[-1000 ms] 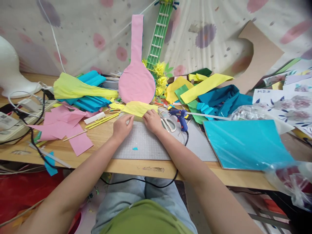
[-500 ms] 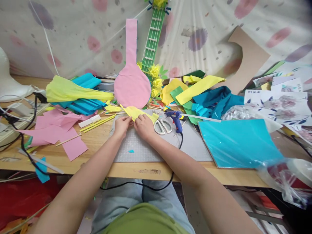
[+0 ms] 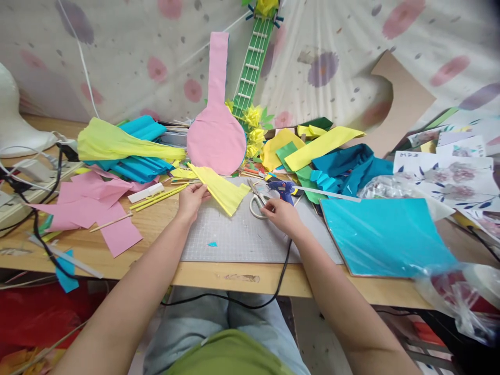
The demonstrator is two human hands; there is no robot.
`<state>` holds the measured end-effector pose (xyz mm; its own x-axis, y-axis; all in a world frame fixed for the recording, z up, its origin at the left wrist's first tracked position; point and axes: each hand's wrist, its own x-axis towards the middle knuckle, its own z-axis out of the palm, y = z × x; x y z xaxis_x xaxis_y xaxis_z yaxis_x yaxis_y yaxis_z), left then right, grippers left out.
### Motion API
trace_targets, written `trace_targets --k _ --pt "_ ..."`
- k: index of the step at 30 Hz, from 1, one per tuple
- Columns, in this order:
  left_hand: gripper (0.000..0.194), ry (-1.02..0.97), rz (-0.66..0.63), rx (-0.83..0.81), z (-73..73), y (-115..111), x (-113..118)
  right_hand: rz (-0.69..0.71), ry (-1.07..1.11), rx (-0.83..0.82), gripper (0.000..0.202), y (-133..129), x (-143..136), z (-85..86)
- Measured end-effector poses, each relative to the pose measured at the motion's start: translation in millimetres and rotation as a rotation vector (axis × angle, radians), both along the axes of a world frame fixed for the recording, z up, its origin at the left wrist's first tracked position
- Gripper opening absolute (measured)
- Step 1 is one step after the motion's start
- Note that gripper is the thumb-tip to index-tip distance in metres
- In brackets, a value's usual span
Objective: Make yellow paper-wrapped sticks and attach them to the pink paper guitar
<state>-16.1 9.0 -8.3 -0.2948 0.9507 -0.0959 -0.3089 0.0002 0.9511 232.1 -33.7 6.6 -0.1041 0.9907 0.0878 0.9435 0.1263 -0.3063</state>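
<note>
My left hand [image 3: 192, 202] pinches the left edge of a piece of yellow crepe paper [image 3: 223, 191], which fans out to the right over the grey cutting mat [image 3: 242, 239]. At the handles of the silver scissors [image 3: 257, 204] is my right hand [image 3: 282, 212], its fingers curled and touching a handle loop. The blades point up and left, near the paper's right tip. Just behind my right hand lies a blue glue gun [image 3: 285, 188] with a long white glue stick. A small blue scrap [image 3: 212, 244] rests on the mat.
Behind the mat stands a pink banjo-shaped piece [image 3: 216, 140] beside a green stringed neck [image 3: 252, 67]. Pink paper [image 3: 88, 200] and yellow sticks [image 3: 158, 198] lie left; a turquoise sheet [image 3: 386, 234] lies right. The black cord [image 3: 234, 302] loops over the front edge.
My right hand has let go of the yellow paper and moved right to the scissors. The paper is now spread wider from my left hand. The view has shifted slightly.
</note>
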Motion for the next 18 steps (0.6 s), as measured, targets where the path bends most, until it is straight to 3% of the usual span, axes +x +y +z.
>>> trace_targets --k 8,18 --pt "0.005 -0.101 0.122 0.026 3.7 4.7 -5.2 -0.148 -0.267 0.128 0.039 3.5 -28.6 -10.1" --pt "0.009 -0.239 0.194 0.099 5.5 6.2 -5.1 -0.174 -0.379 -0.033 0.033 -1.3 -35.8 7.4"
